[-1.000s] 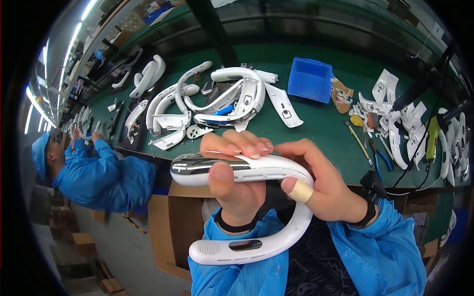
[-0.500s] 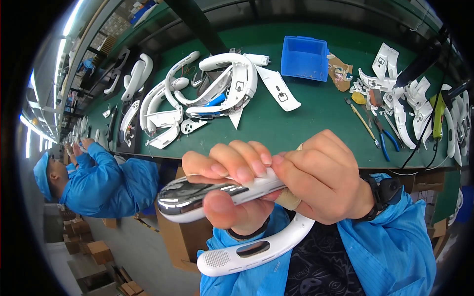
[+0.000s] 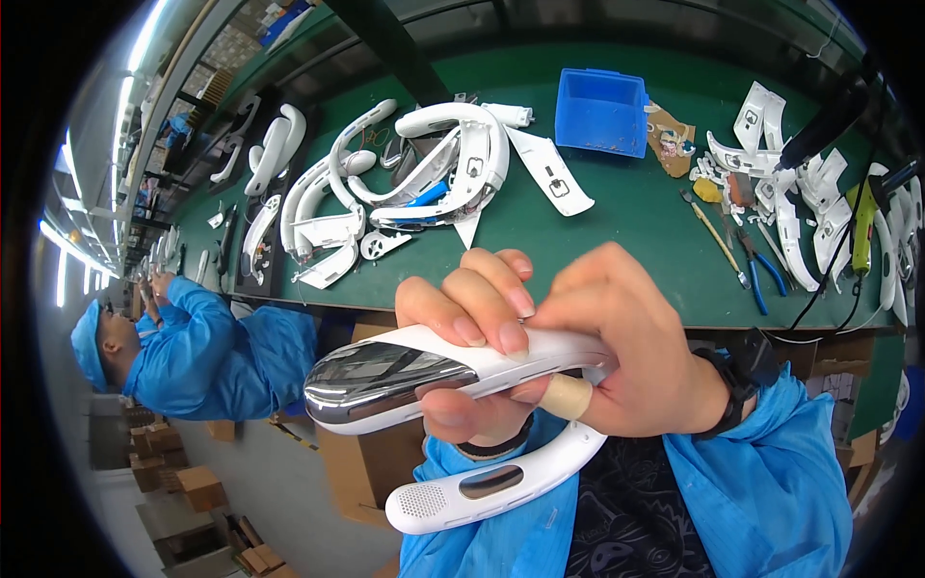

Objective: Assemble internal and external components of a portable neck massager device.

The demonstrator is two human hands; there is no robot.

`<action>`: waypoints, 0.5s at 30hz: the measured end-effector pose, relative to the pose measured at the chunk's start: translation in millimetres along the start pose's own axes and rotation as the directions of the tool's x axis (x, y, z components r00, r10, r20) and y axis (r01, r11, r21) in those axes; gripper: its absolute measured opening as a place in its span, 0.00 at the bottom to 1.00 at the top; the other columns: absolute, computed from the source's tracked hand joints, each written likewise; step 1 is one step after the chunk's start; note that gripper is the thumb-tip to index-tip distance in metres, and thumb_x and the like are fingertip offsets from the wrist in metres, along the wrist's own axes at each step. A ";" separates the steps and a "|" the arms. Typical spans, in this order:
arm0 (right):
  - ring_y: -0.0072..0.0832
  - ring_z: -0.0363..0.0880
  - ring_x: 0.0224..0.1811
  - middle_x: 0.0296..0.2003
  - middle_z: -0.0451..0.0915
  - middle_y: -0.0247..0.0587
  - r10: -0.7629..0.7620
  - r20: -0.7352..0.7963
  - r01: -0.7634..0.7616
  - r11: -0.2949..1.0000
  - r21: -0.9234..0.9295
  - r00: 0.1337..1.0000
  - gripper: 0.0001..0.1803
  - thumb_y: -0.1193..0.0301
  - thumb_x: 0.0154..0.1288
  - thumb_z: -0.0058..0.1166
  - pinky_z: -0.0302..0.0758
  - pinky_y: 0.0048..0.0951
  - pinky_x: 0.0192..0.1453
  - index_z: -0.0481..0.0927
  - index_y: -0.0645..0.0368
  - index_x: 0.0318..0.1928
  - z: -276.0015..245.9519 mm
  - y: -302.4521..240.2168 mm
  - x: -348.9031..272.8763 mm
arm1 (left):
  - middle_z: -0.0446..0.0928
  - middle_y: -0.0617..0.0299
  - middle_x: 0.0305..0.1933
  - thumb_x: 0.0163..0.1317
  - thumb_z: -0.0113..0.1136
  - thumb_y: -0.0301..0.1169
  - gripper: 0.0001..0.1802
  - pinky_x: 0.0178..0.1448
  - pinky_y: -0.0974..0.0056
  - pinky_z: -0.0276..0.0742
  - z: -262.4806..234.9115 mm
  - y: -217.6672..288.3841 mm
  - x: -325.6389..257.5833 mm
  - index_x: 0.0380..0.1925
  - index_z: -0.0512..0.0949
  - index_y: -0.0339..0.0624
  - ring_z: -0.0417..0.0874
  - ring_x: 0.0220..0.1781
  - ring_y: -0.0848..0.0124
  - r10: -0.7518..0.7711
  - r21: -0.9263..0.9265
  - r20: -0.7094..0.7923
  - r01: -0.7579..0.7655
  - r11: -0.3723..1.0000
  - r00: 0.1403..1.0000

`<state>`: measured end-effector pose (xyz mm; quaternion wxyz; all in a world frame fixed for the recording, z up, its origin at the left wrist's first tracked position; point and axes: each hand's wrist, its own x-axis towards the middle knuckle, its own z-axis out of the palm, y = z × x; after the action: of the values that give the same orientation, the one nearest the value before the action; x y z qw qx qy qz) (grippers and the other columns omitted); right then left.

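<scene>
A white U-shaped neck fan (image 3: 540,358) is held up in front of me, with a glossy mirror-like end piece (image 3: 385,378) pointing left. My left hand (image 3: 472,301) is closed around this upper arm of the fan, fingers over the top and thumb underneath. My right hand (image 3: 641,356) grips it further right, near the bend, fingertips pressed to the shell beside the left fingers. A tan bandage wraps one right digit. The fan's other arm hangs below, showing a dotted speaker-like grille (image 3: 422,501) and a dark oval window (image 3: 491,482).
On the green bench (image 3: 636,226) lie several white curved shells (image 3: 462,159), a blue bin (image 3: 602,111), a brush (image 3: 715,241), blue-handled pliers (image 3: 761,275), a yellow-green tool (image 3: 860,231) with a cord and heaped white parts. A co-worker in blue (image 3: 207,352) sits at left; cardboard boxes (image 3: 361,462) stand below.
The neck fan has rolled in my hands, showing more of its white top and glossy end. My left fingers have shifted right, off the glossy piece; the right hand has turned, exposing the bandage.
</scene>
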<state>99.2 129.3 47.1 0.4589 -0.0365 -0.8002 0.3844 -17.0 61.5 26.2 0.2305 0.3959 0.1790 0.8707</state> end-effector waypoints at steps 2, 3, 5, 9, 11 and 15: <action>0.32 0.76 0.40 0.41 0.77 0.42 0.216 0.092 -0.230 0.953 0.195 0.972 0.27 0.66 0.60 0.70 0.75 0.33 0.44 0.73 0.63 0.54 1.3 -3.0 -10.9 | 0.77 0.65 0.32 0.65 0.62 0.64 0.30 0.62 0.51 0.63 -0.3 -0.5 0.2 0.41 0.67 0.50 0.76 0.43 0.66 0.033 0.064 -0.024 -0.032 0.997 0.999; 0.27 0.76 0.47 0.46 0.77 0.42 0.395 0.228 -0.453 0.818 0.353 0.890 0.30 0.66 0.64 0.70 0.74 0.30 0.48 0.68 0.62 0.59 1.6 -4.7 -15.9 | 0.77 0.65 0.32 0.65 0.62 0.64 0.30 0.62 0.51 0.63 -0.1 -0.5 0.1 0.41 0.67 0.50 0.76 0.43 0.66 0.028 0.069 -0.023 -0.026 0.997 0.999; 0.25 0.75 0.48 0.48 0.76 0.42 0.395 0.301 -0.485 0.803 0.347 0.868 0.30 0.66 0.66 0.68 0.74 0.29 0.50 0.65 0.61 0.59 -3.6 -3.7 -15.9 | 0.77 0.65 0.31 0.64 0.63 0.64 0.31 0.62 0.51 0.63 2.6 -3.5 -1.0 0.41 0.67 0.49 0.77 0.42 0.66 0.031 0.067 -0.005 -0.030 0.997 1.000; 0.36 0.82 0.51 0.47 0.79 0.50 0.494 0.353 -0.606 0.617 0.502 0.795 0.24 0.67 0.65 0.66 0.77 0.37 0.56 0.68 0.64 0.53 -1.9 -12.7 -8.6 | 0.78 0.64 0.30 0.64 0.64 0.64 0.32 0.59 0.54 0.66 5.6 -7.4 -4.1 0.41 0.67 0.48 0.76 0.34 0.67 0.003 -0.024 -0.059 -0.005 1.000 0.998; 0.34 0.82 0.51 0.47 0.80 0.49 0.466 0.341 -0.576 0.619 0.534 0.817 0.23 0.68 0.66 0.65 0.77 0.37 0.56 0.67 0.63 0.52 0.4 -10.9 -11.5 | 0.78 0.63 0.30 0.64 0.65 0.61 0.30 0.57 0.55 0.67 8.1 -7.8 -4.4 0.41 0.68 0.47 0.76 0.33 0.68 0.016 -0.045 -0.060 -0.019 0.999 0.998; 0.32 0.81 0.51 0.47 0.79 0.47 0.430 0.264 -0.497 0.643 0.583 0.864 0.19 0.72 0.66 0.62 0.77 0.36 0.56 0.67 0.62 0.50 3.6 -8.1 -15.8 | 0.79 0.62 0.32 0.66 0.66 0.56 0.27 0.58 0.55 0.67 7.7 -11.7 -4.3 0.43 0.69 0.47 0.76 0.34 0.68 -0.016 -0.124 -0.002 0.016 0.992 1.000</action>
<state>108.0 115.0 40.2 0.2887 -0.0642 -0.6085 0.7363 -5.5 69.9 22.6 0.2612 0.3778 0.1280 0.8790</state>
